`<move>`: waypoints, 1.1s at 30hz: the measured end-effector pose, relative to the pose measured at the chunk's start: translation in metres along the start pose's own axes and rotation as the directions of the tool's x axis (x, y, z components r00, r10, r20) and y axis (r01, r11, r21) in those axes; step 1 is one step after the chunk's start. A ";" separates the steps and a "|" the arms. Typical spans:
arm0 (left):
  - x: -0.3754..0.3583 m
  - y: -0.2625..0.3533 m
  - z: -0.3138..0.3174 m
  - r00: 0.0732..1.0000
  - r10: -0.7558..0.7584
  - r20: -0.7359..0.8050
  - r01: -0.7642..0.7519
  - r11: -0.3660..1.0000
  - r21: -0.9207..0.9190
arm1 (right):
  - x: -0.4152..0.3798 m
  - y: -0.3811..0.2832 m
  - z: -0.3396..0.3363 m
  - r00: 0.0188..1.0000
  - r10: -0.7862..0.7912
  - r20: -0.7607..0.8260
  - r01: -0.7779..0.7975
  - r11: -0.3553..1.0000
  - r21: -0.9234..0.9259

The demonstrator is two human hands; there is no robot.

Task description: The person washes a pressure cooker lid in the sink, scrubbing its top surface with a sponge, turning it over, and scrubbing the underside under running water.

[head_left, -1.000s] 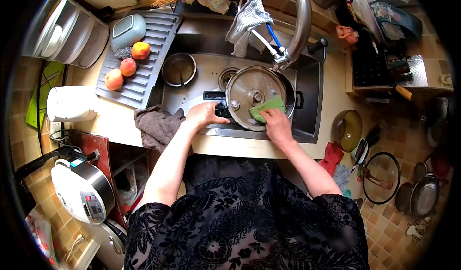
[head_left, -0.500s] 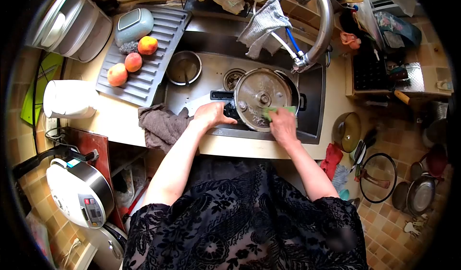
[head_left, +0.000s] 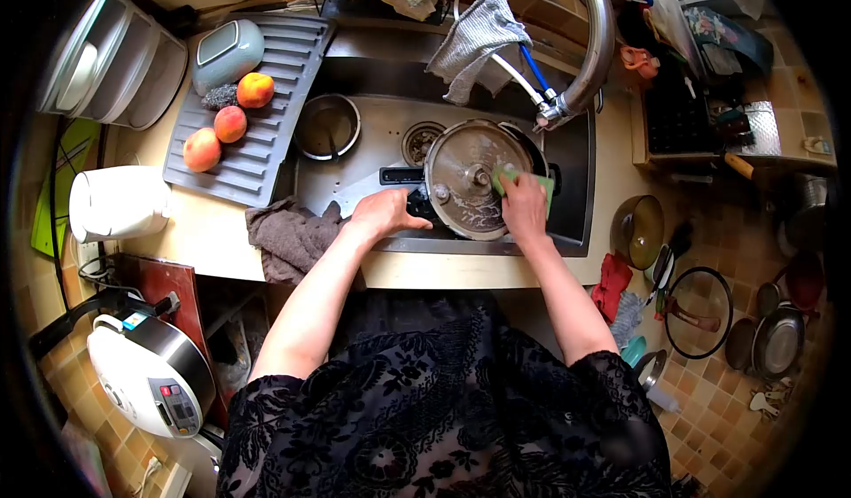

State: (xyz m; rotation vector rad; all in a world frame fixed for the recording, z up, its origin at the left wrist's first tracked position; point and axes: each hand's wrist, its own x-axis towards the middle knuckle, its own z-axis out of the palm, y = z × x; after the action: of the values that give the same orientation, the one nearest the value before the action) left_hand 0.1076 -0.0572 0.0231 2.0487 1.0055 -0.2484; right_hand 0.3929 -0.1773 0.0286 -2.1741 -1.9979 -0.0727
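In the sink (head_left: 377, 130), the soapy lid (head_left: 470, 172) seems steadied at eight o'clock by the left hand (head_left: 383, 213), its grip unclear; a green pad (head_left: 548, 188) is held at three o'clock by the right hand (head_left: 526, 210)

The metal sink (head_left: 379, 135) carries 1 pot (head_left: 534, 146) and 1 round bowl (head_left: 307, 124).

My black garment (head_left: 434, 409) with dark floral pattern, my green pad (head_left: 549, 190), brownish-grey lid (head_left: 461, 163), black handle (head_left: 402, 175), dark brown cloth (head_left: 295, 239), grey striped tray (head_left: 285, 81), mottled orange-and-red fruit (head_left: 230, 124), blue-grey bowl (head_left: 229, 58), white canister (head_left: 117, 204), blue hose (head_left: 531, 64)
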 end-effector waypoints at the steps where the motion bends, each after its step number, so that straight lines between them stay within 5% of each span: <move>1: 0.000 0.001 0.000 1.000 -0.005 0.005 0.005 1.000 -0.002 | 0.002 -0.005 0.002 1.000 0.010 -0.005 -0.010 1.000 -0.020; 5: -0.003 0.004 -0.001 0.999 -0.049 -0.015 0.050 0.998 0.034 | -0.009 -0.032 0.006 0.994 0.077 0.082 -0.066 0.990 -0.124; 10: -0.001 0.001 0.002 0.999 -0.035 -0.002 0.035 0.999 -0.017 | -0.019 -0.091 -0.008 0.997 0.013 0.075 -0.021 0.995 0.095; 21: -0.006 0.002 0.002 0.998 -0.044 -0.050 0.045 0.999 0.020 | 0.103 -0.076 0.026 0.843 0.450 0.294 -0.466 0.884 -0.017; 25: -0.003 0.000 0.004 0.996 -0.021 -0.086 0.022 1.000 0.006 | 0.040 -0.090 0.007 0.932 0.141 0.334 -0.182 0.979 0.094; 29: -0.004 -0.001 0.002 0.998 -0.022 -0.052 0.022 1.000 -0.012 | -0.001 -0.061 -0.019 0.937 0.008 0.348 -0.017 1.000 0.022; 33: -0.003 0.002 -0.002 0.999 -0.027 -0.020 0.027 1.000 -0.013 | -0.003 0.009 -0.015 0.958 0.067 0.280 -0.064 0.998 -0.023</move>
State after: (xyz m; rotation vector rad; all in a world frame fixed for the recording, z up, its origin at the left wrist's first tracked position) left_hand 0.1065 -0.0586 0.0269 2.0310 1.0455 -0.2356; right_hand 0.4027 -0.1831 0.0424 -2.3709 -2.0672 0.2468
